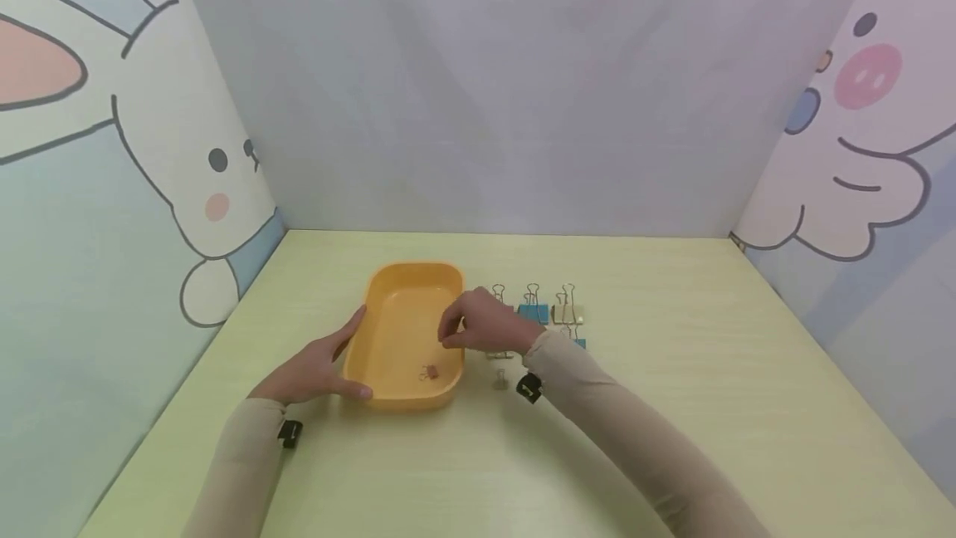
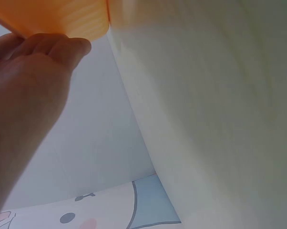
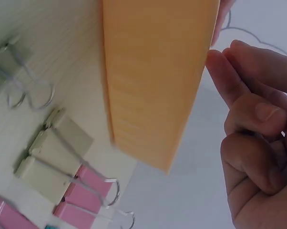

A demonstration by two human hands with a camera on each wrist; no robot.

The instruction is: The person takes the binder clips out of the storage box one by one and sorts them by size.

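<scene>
An orange tray (image 1: 403,330) stands on the table, with a small reddish binder clip (image 1: 431,372) lying near its front right corner. My left hand (image 1: 317,368) holds the tray by its left side and near corner; in the left wrist view its fingers (image 2: 53,50) press against the outer wall. Over the tray's right rim is my right hand (image 1: 485,320), fingers bent and pointing down into it. The right wrist view shows those fingers (image 3: 251,152) curled beside the rim, some tips partly hidden. I cannot tell whether they pinch anything.
Right of the tray, binder clips stand in rows: a blue clip (image 1: 534,314), a cream clip (image 1: 568,314) and a small clip (image 1: 501,382) among them, some hidden by the right hand. Pink clips (image 3: 84,195) show in the right wrist view. Printed panels (image 1: 508,90) enclose the table.
</scene>
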